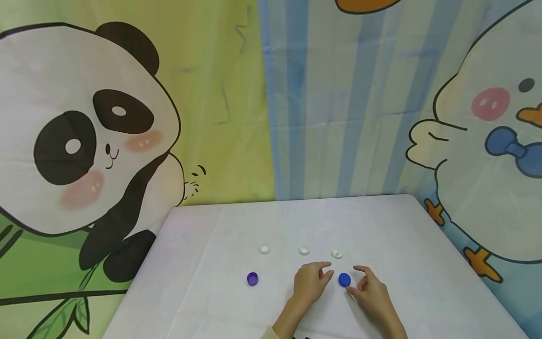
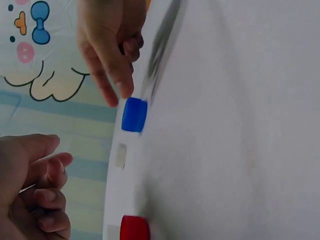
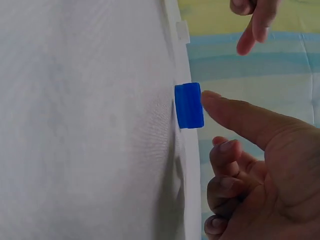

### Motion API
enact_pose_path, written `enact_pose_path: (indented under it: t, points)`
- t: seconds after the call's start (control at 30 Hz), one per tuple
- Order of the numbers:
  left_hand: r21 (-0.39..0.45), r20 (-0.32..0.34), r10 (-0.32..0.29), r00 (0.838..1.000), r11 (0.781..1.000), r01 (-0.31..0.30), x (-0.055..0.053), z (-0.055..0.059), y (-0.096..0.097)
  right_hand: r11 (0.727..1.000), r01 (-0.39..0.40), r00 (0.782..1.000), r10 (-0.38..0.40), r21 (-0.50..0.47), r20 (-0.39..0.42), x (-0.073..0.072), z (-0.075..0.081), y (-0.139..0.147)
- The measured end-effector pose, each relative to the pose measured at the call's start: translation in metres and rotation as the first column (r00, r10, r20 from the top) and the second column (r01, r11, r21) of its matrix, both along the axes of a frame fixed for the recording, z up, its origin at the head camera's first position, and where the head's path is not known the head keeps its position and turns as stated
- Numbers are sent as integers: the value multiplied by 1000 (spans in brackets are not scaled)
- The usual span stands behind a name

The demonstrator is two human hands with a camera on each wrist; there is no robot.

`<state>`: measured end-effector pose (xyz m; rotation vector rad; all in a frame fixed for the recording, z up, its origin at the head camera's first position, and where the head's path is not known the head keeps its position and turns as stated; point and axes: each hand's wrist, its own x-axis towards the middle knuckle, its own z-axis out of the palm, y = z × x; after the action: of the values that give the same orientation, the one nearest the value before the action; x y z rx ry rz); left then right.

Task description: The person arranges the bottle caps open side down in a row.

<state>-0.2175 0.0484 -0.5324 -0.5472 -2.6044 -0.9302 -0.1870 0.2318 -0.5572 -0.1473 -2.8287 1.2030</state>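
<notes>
A blue bottle cap [image 1: 345,279] lies on the white tabletop between the two hands. My right hand [image 1: 374,296] is just right of it, thumb and index finger spread apart, other fingers loosely bent. In the right wrist view a fingertip is at the edge of the blue cap [image 3: 189,105]; whether it touches I cannot tell. My left hand [image 1: 311,282] hovers to the left of the cap, fingers relaxed and holding nothing. A red cap [image 2: 134,228] shows at the bottom of the left wrist view; the left hand hides it in the head view.
Three white round pieces stand in a row farther back: one left [image 1: 264,249], one middle [image 1: 304,250] and one right [image 1: 337,254]. Off to the left sits a purple cap [image 1: 252,278], hollow side up. Behind the table [image 1: 211,301] hangs a printed cloth [image 1: 228,141].
</notes>
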Motion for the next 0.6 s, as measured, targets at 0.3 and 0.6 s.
enact_pose_path:
  t: [0.3, 0.6]
  points:
    - [197, 64, -100, 993, 977, 86, -10, 19, -35, 994, -44, 992, 32, -102, -121, 1, 19, -24]
    - [256, 110, -182, 977, 955, 149, -18, 14, -61, 979, -111, 968, 67, -173, -243, -2, 16, -55]
